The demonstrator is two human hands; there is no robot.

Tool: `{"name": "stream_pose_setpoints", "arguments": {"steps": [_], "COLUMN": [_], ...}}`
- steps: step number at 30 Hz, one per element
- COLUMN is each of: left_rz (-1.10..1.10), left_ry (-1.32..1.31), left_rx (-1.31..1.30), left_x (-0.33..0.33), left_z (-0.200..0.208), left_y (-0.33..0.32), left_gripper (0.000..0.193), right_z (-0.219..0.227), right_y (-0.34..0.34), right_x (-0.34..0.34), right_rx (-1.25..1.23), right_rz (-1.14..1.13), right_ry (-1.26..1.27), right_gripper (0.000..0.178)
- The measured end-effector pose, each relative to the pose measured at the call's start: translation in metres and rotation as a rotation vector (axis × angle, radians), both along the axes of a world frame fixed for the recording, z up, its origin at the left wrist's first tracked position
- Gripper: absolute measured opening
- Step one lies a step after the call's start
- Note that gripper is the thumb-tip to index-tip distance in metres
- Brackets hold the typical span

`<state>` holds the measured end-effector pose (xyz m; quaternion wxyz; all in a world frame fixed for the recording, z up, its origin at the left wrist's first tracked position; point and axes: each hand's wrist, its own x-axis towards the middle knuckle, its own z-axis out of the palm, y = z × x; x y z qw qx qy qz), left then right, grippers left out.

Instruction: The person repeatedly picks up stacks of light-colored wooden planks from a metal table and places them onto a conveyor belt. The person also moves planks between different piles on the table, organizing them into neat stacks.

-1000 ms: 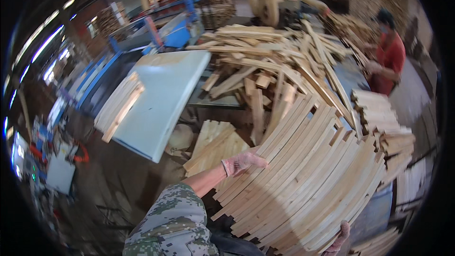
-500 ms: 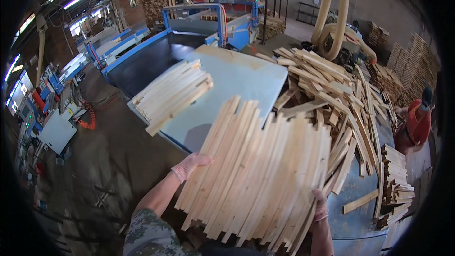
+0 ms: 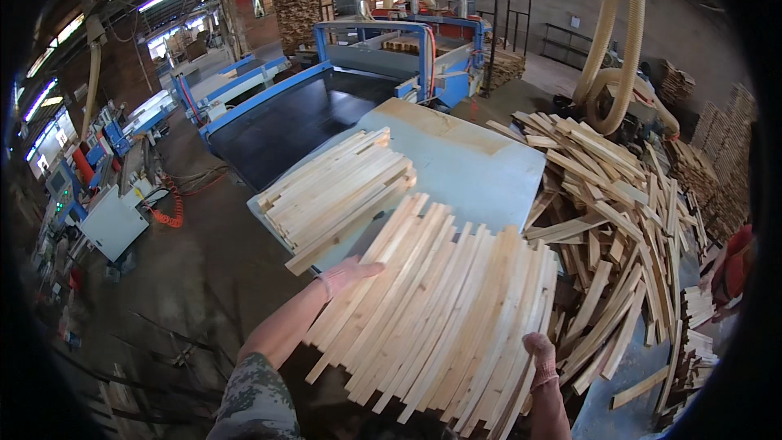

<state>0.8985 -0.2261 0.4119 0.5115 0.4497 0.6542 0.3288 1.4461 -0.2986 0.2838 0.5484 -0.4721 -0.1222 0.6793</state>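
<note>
Between my hands is a wide layer of pale wooden strips (image 3: 432, 310), lying side by side with uneven ends. At its left edge my left hand (image 3: 352, 277), in a pinkish knit glove, is closed with the thumb over the top. On the right edge, low down, my gloved right hand (image 3: 541, 357) grips the outer strips. Fingers of both hands are partly hidden under the wood. Beyond the layer, a smaller bundle of wooden strips (image 3: 338, 191) rests on the pale blue-grey table (image 3: 481, 171).
A large jumbled heap of wooden strips (image 3: 611, 195) lies to the right. A blue-framed machine with a black conveyor belt (image 3: 301, 122) adjoins the table. Beige hoses (image 3: 627, 41) hang at the back right. A person in red (image 3: 733, 265) is at the right edge. A white cabinet (image 3: 116, 224) stands left.
The view has swung left, so the surroundings sit further right. The held strips have moved a little closer to the bundle on the table; both hands still grip them.
</note>
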Motion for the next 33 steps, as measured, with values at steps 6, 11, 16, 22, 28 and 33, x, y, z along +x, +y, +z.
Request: {"name": "stream_pose_setpoints", "arguments": {"steps": [6,11,16,22,28,33], "left_rz": [-0.443,-0.360,-0.227,0.120,0.103,0.120], "left_ry": [0.779,1.007,0.825,1.364,1.138,1.127], "left_rx": [0.005,0.148,0.751,0.197,0.011,0.027], "left_x": [0.025,0.034,-0.034,-0.260,-0.359,-0.453], "left_z": [0.024,0.060,0.042,-0.004,-0.012,-0.012], "left_y": [0.132,0.161,0.243,0.288,0.308,0.348], "left_gripper": [0.105,0.087,0.083,0.098,0.089,0.085], "right_z": [-0.052,0.059,0.007,0.007,0.094,0.031], "right_y": [0.039,0.050,0.073,0.088,0.140,0.183], "right_x": [0.026,-0.073,-0.059,-0.057,-0.191,-0.216], "right_rx": [0.152,0.011,0.148,-0.029,-0.028,0.056], "right_rz": [-0.083,-0.189,-0.177,-0.184,-0.154,-0.160], "right_ry": [-0.273,0.023,-0.141,-0.094,-0.027,-0.025], "right_gripper": [0.020,0.021,0.019,0.032,0.058,0.035]}}
